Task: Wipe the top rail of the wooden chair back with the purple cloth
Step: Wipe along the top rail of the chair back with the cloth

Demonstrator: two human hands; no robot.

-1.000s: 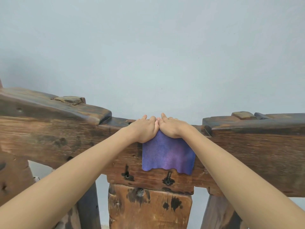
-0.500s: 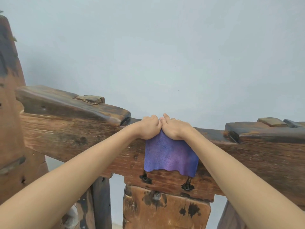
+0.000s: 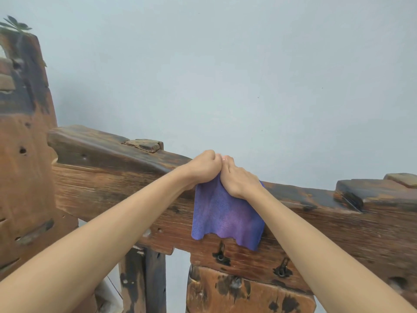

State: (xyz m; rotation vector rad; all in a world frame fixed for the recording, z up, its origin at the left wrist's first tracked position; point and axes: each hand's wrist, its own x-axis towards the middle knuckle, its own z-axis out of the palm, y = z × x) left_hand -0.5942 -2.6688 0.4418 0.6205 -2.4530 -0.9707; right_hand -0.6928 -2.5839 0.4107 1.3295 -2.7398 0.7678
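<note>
Purple cloth point(image 3: 225, 213) hangs over the top rail point(image 3: 108, 186) of the wooden chair back, near the middle of the view, its wavy lower edge draped down the rail's front face. At far left stands a tall, weathered wooden post point(image 3: 24, 154) with a few green leaves point(image 3: 13, 26) above it. Just right of the post, a raised dark cap piece with a small wooden peg point(image 3: 144, 145) sits on the rail, close beside the left hand point(image 3: 200, 168). That hand is clenched on the cloth's upper edge, touching the right hand point(image 3: 239, 179), which also grasps the cloth on the rail. Farther right, another raised wooden block point(image 3: 372, 188) tops the rail. Below, dark metal fasteners point(image 3: 220, 256) and a broad slat point(image 3: 248, 292) show, with a pale wall point(image 3: 225, 75) behind
</note>
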